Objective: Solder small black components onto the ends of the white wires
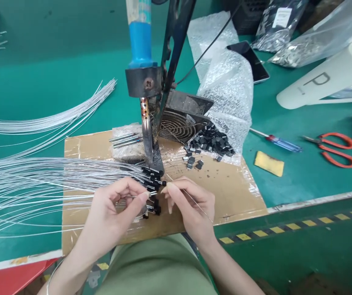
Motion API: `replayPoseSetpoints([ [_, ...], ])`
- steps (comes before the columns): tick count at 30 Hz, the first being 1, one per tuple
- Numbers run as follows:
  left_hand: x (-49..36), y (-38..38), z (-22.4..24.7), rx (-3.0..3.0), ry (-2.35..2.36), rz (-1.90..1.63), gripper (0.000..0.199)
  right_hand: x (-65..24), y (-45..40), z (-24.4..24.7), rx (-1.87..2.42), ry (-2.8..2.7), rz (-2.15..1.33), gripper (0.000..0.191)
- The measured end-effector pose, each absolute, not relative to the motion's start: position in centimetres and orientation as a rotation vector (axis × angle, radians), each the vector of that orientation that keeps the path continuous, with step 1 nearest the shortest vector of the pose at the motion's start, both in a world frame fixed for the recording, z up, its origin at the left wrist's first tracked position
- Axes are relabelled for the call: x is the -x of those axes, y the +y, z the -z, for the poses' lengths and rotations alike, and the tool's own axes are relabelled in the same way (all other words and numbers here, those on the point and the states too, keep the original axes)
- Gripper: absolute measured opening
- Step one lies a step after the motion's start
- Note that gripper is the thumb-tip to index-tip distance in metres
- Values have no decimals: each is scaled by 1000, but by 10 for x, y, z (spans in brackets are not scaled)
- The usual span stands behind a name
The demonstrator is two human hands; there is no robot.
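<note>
My left hand (pixel 122 205) pinches the end of a white wire between thumb and forefinger, and its bare silvery tip (pixel 153 193) sticks out to the right. Close beside it, my right hand (pixel 191 203) is closed around a thin strand of solder wire (pixel 198 204) that runs slantwise across the fingers. The two hands' fingertips are nearly together, under a clamped soldering iron (pixel 147 131) with a blue handle. Behind the fingers lie many white wires (pixel 102 169) whose right ends carry small black connectors (pixel 154 174). Other fingers of the right hand curl out of sight.
Cardboard (pixel 234 196) covers the work spot. A black fan (pixel 177 125) and a pile of black connectors (pixel 213 139) on bubble wrap (pixel 231 86) lie behind. Rightward are a screwdriver (pixel 282 142), a yellow sponge (pixel 269 163) and red-handled cutters (pixel 337 147). Another wire bundle (pixel 80 106) lies left.
</note>
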State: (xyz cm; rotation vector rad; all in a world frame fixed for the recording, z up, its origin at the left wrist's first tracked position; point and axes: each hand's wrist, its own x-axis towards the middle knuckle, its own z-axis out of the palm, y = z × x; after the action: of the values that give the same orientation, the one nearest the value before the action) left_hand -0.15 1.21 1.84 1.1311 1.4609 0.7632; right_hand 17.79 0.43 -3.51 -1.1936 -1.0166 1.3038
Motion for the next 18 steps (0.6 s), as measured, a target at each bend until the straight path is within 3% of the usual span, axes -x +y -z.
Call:
replayPoseSetpoints([
  [18, 3, 12, -19, -1131, 1503, -743, 14, -166, 7, 27, 1049, -897, -1526, 11],
])
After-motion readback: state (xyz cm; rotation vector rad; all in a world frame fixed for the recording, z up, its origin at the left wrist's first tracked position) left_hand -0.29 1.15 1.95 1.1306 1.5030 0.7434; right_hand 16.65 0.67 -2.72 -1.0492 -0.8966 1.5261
